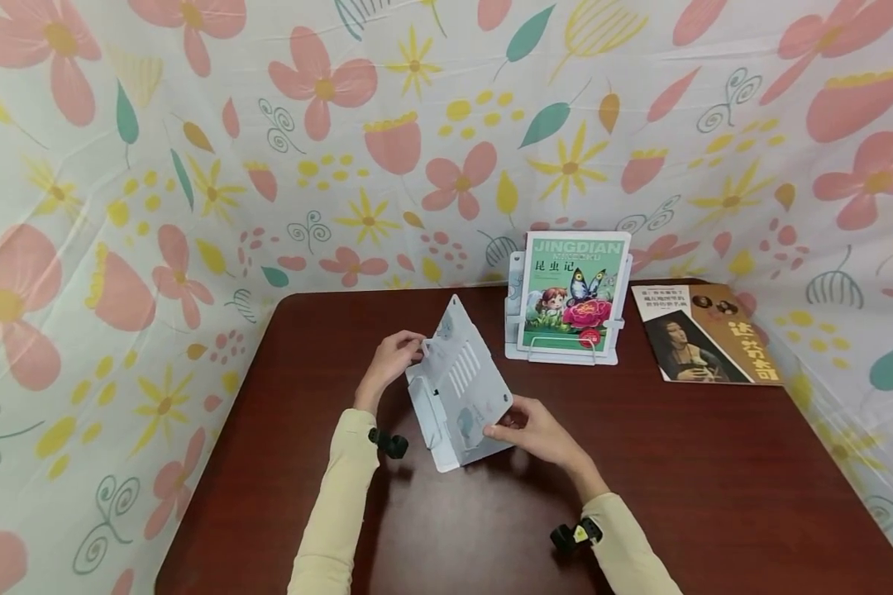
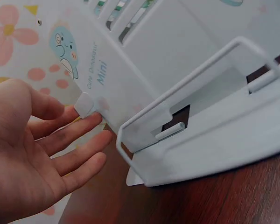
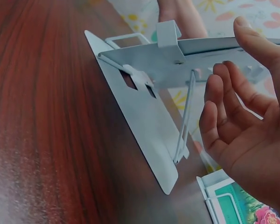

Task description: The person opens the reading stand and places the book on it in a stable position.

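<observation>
A white metal book stand [image 1: 467, 384] stands tilted on the table, its back panel raised over a flat base [image 3: 135, 126]. Its wire page holder [image 2: 177, 88] shows in the left wrist view, beside a dinosaur print and the words "Mini". My left hand [image 1: 394, 361] is at the panel's left edge, fingers extended, fingertips at the small side clip [image 2: 85, 104]. With the thumb on the front and fingers behind, my right hand [image 1: 539, 430] holds the panel's opposite edge. A wire prop [image 3: 186, 116] runs from the panel's back to the base.
Behind, a second white stand [image 1: 516, 318] holds a green children's book [image 1: 565, 273]. To its right lies a book with a portrait cover [image 1: 692, 330]. The dark red-brown table [image 1: 714, 479] meets a flower-print cloth [image 1: 417, 207] at the back and sides.
</observation>
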`<action>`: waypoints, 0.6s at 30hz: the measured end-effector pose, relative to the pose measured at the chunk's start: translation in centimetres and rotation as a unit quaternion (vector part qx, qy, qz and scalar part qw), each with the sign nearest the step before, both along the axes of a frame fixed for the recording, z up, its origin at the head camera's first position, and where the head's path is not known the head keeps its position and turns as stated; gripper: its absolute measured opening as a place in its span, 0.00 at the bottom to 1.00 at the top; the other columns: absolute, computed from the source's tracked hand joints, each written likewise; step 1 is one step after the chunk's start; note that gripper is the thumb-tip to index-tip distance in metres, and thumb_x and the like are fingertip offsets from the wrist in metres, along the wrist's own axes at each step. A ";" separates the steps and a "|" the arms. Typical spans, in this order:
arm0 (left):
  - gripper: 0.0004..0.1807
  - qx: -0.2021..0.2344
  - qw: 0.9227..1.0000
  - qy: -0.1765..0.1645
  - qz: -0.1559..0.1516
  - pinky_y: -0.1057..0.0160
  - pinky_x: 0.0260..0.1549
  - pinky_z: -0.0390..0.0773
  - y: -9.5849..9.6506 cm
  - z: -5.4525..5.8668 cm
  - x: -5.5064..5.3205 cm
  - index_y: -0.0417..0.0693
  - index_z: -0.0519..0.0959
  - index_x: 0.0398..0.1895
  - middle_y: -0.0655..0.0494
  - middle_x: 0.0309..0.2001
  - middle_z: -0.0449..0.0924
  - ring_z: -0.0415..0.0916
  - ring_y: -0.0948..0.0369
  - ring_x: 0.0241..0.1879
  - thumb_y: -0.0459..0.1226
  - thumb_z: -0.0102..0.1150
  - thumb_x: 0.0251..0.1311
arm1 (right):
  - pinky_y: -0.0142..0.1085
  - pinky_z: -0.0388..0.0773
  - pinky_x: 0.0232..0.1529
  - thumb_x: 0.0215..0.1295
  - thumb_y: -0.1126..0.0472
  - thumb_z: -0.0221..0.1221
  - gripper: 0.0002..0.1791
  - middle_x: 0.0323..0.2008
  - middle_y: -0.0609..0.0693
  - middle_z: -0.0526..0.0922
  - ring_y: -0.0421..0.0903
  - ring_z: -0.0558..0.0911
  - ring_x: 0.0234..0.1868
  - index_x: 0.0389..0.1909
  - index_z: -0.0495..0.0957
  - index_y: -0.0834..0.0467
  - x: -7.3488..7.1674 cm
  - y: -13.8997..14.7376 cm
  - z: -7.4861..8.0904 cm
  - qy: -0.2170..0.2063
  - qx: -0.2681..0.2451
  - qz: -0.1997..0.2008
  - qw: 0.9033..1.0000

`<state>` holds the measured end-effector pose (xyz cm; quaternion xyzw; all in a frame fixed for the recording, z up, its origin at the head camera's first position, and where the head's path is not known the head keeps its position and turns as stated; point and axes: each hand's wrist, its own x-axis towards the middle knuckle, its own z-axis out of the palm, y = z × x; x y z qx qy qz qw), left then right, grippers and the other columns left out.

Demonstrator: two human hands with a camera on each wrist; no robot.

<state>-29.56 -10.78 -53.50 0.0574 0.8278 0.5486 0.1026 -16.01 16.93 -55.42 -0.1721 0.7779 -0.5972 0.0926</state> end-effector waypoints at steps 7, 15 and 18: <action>0.15 -0.013 0.999 0.010 0.029 0.46 0.61 0.77 -1.8 0.1 0.8 0.44 0.81 0.57 0.42 0.57 0.81 0.82 0.46 0.56 0.38 0.50 0.76 | 0.38 0.85 0.46 0.67 0.59 0.67 0.24 0.52 0.62 0.85 0.47 0.86 0.44 0.61 0.77 0.63 -0.9 0.5 -0.4 -0.034 -0.036 -0.012 0.999; 0.10 -0.016 0.998 0.028 0.047 0.54 0.53 0.80 -3.7 -0.7 1.6 0.45 0.82 0.47 0.45 0.50 0.86 0.83 0.50 0.53 0.40 0.58 0.71 | 0.40 0.85 0.37 0.68 0.59 0.65 0.15 0.37 0.53 0.85 0.52 0.84 0.33 0.47 0.79 0.66 -1.9 0.8 -0.8 -0.053 -0.076 -0.040 0.995; 0.09 -0.017 0.998 0.033 0.058 0.57 0.50 0.80 -4.5 -1.0 1.9 0.47 0.82 0.44 0.48 0.51 0.87 0.83 0.53 0.52 0.42 0.61 0.69 | 0.38 0.84 0.33 0.69 0.59 0.65 0.12 0.31 0.51 0.84 0.54 0.83 0.29 0.39 0.78 0.66 -2.4 0.7 -0.8 -0.054 -0.084 -0.058 0.993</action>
